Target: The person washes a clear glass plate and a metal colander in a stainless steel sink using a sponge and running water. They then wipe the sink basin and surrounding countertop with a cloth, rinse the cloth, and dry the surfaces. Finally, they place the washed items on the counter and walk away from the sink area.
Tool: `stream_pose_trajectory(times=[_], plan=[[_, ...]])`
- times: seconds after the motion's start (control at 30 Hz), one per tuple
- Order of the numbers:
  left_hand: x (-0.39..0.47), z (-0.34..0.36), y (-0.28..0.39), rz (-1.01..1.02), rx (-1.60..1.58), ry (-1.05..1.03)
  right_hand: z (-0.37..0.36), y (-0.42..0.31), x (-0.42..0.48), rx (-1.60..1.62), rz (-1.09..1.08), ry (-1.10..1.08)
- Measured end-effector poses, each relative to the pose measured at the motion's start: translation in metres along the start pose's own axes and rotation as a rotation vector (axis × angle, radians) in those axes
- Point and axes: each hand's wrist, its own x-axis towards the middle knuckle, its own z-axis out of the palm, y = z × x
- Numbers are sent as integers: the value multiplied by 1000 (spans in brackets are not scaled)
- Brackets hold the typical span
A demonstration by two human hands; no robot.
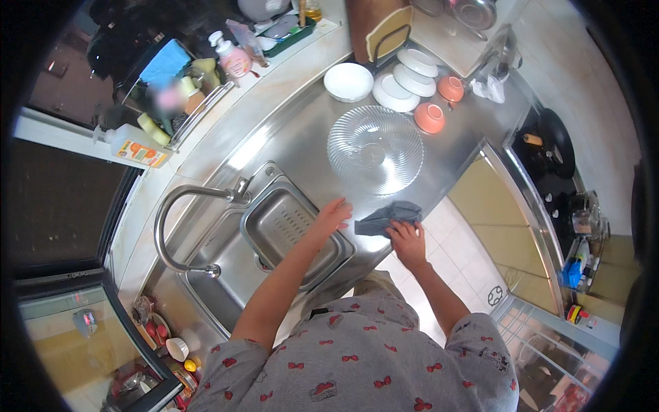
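My right hand (410, 244) has its fingers curled over the near edge of a dark grey cloth (383, 219), which lies bunched on the steel counter (304, 139) by its front edge. My left hand (333, 219) is empty, its fingers apart, above the counter beside the sink's right rim. Just beyond both hands sits a large clear glass bowl (376, 152) with swirled ribs, seemingly upside down. Below my left forearm, a perforated steel drain basket (280, 216) rests in the double sink (226, 257).
Behind the glass bowl stand a white bowl (348, 81), stacked white dishes (395, 93) and two coral bowls (429, 118). A curved faucet (162, 221) arches over the sink. Bottles, including a pink pump bottle (234, 59), line the window ledge. A black pan (556, 141) is on the stove at right.
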Motion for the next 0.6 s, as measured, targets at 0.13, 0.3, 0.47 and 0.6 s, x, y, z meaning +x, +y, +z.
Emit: stream_pose_trajectory(times=[0.13,0.3,0.47,0.6], plan=[[52,26,-8,-42,-275,-64,-10,47,10,27,94,173],[92,45,-10,-109,-479,-22,-4,82,33,148,175,204],[115,47,-28,-12,-654,56,-30,97,58,412,368,85],[101,42,-18,13,-743,75,-44,131,76,757,507,169]])
